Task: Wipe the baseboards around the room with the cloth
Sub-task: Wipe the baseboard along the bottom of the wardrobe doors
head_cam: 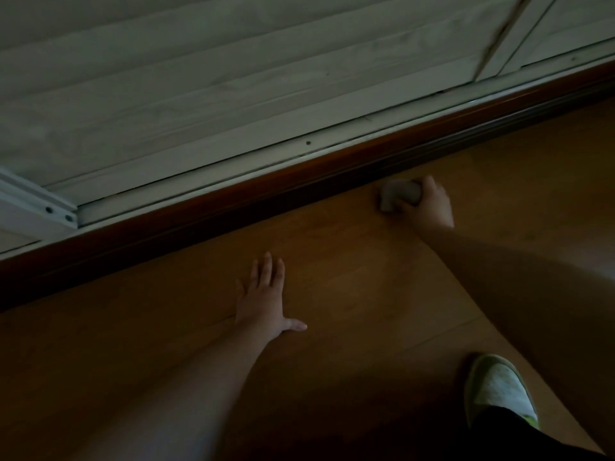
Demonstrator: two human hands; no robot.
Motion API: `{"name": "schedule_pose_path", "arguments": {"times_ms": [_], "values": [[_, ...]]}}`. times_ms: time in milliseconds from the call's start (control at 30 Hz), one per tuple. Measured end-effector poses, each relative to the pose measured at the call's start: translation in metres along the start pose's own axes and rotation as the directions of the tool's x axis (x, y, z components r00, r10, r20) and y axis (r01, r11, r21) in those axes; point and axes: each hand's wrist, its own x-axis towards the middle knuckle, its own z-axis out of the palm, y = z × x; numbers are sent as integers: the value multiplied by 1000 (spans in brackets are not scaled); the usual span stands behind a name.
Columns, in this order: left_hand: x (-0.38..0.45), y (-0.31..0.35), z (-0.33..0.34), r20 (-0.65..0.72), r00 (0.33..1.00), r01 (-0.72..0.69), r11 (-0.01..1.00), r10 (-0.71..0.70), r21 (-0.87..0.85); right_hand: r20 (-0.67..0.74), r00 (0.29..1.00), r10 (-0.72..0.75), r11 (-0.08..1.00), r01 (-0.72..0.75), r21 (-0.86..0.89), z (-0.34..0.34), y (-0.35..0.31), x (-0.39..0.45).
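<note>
Shoe (499,390) planted near | left hand (263,294) flat on floor (349,261), released | right hand (427,204) grasping cloth (397,194) beside baseboard (233,207) | press firmly, sweep along groove.

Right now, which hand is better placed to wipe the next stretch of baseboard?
The right hand: it already grips the cloth on the floor right beside the baseboard. The left hand lies flat on the wooden floor, farther back.
</note>
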Motion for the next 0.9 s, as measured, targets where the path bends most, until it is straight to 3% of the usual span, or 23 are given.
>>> {"name": "schedule_pose_path", "arguments": {"times_ms": [233,400,633,767,900], "values": [[2,2,2,-14,1000,5,1000,-5,22,163,954,-253,956,220,194,60,-56,-52],[1,2,1,-29,1000,7,1000,-6,25,239,877,-417,906,383,180,90,-87,-79],[1,3,0,-23,1000,7,1000,-7,8,128,931,-341,921,303,244,92,-97,-62],[2,0,2,-14,1000,4,1000,-4,-1,183,925,-332,942,315,118,53,-71,-22],[3,0,4,-30,1000,0,1000,1,9,100,967,-236,971,238,-13,8,-33,16]]}}
